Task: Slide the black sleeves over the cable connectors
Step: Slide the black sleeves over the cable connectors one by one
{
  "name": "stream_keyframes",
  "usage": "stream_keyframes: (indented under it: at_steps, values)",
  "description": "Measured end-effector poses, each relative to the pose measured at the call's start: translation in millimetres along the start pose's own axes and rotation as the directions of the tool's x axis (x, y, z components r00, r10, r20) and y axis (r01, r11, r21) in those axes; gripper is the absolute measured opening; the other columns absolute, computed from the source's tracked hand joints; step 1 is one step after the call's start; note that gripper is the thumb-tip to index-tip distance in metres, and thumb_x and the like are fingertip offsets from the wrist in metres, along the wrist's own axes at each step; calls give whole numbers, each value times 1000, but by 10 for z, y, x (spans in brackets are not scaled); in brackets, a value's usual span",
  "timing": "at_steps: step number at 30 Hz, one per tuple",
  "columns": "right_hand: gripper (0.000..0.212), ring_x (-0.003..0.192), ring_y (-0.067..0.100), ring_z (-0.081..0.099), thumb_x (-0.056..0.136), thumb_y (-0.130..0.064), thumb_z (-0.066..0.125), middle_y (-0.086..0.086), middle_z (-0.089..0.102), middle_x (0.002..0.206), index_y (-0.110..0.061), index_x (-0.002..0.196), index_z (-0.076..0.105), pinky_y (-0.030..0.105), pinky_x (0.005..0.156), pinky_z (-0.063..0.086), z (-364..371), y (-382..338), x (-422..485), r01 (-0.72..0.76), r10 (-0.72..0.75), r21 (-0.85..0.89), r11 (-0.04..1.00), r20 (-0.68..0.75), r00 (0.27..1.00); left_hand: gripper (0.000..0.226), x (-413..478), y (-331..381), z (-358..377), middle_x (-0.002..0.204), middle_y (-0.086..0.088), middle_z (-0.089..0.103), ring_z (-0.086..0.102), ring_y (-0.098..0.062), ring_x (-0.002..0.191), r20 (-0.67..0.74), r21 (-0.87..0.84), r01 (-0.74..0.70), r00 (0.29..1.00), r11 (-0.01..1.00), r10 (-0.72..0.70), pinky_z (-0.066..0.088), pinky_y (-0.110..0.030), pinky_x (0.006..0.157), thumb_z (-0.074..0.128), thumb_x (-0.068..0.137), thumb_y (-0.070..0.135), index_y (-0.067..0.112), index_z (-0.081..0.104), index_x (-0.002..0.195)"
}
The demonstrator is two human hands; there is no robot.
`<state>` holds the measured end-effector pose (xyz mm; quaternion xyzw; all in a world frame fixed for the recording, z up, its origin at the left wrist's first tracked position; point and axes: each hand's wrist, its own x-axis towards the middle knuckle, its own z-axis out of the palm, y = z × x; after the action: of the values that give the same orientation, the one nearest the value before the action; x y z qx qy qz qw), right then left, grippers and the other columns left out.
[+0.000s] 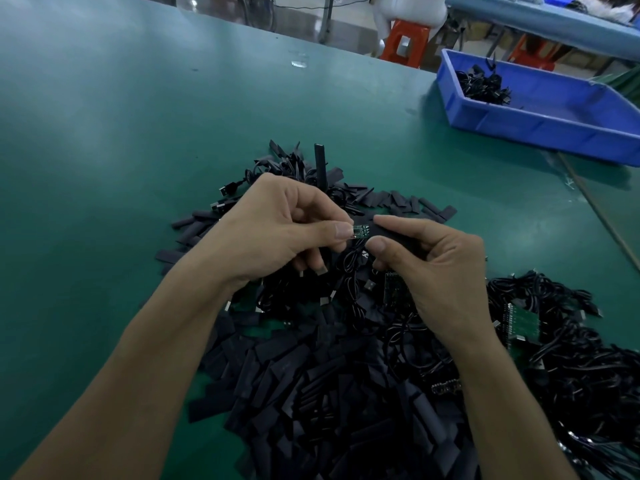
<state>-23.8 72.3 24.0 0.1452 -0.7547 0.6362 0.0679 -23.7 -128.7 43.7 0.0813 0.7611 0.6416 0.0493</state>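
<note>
My left hand (280, 230) pinches a small green circuit-board connector (360, 232) between thumb and fingers, above the middle of the pile. My right hand (433, 261) pinches a black sleeve (388, 230) between thumb and forefinger, its open end meeting the connector's right end. A thin black cable (353, 259) hangs below the connector. Flat black sleeves (304, 375) lie heaped under both hands. How far the sleeve covers the board is hidden by my fingers.
A tangle of black cables (568, 341) with green boards (523, 323) lies to the right. A blue bin (540, 126) holding finished cables stands at the back right of the green table (121, 133). An orange stool (405, 43) stands beyond the table.
</note>
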Motion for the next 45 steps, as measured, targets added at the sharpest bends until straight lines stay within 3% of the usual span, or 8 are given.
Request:
stream_keyframes:
  at_steps: [4,9,12,17,25,31,45]
  values:
    - [26,62,6,69,72,-25,80,-7,77,79,-25,98,75,16,66,55,-46,-29,24,-7,6,15,1000,89,996,22,7,-7,0,70,-3,75,65,-11,49,16,-13,-8,1000,1000,9,48,-17,45,77,70,31,14,78,84]
    - [23,70,8,72,74,-23,78,-5,78,86,-27,97,76,17,68,56,-75,-79,31,-4,0,15,1000,207,978,15,-3,-11,21,68,-2,74,66,-10,52,68,25,-6,998,1000,5,48,-17,47,78,69,36,25,80,80]
    - [21,68,9,72,76,-22,77,-6,78,85,-25,97,75,18,67,57,-53,-67,25,12,-14,13,1000,164,986,12,4,-20,51,67,-4,74,69,-14,52,24,38,-8,1000,999,7,48,-17,46,81,75,31,21,78,81]
    - [18,66,11,72,78,-22,76,-7,77,81,-25,95,75,18,66,57,-17,-18,-7,51,-51,13,999,54,997,36,-17,0,80,65,-3,74,73,-19,56,-79,118,23,997,993,-14,51,-21,47,82,66,54,20,73,74]
    - [16,64,13,73,78,-21,77,-6,77,79,-25,94,76,19,65,57,-45,-2,4,61,-62,32,998,12,998,19,-20,34,38,68,-7,75,68,-13,52,-33,50,70,997,996,-68,50,-18,47,76,87,21,16,75,69]
    - [24,68,6,72,76,-24,78,-12,76,82,-29,99,74,15,69,55,-34,-28,8,77,-77,0,997,98,992,14,-16,13,26,71,-6,76,69,-14,54,1,58,83,997,995,-83,50,-18,48,76,86,24,15,75,75]
    - [18,69,11,73,79,-24,77,-7,77,83,-26,96,75,18,68,57,31,25,3,90,-89,-14,996,61,994,12,-5,-13,31,71,-4,76,69,-14,55,40,103,64,997,993,-69,50,-18,48,74,89,21,16,75,79]
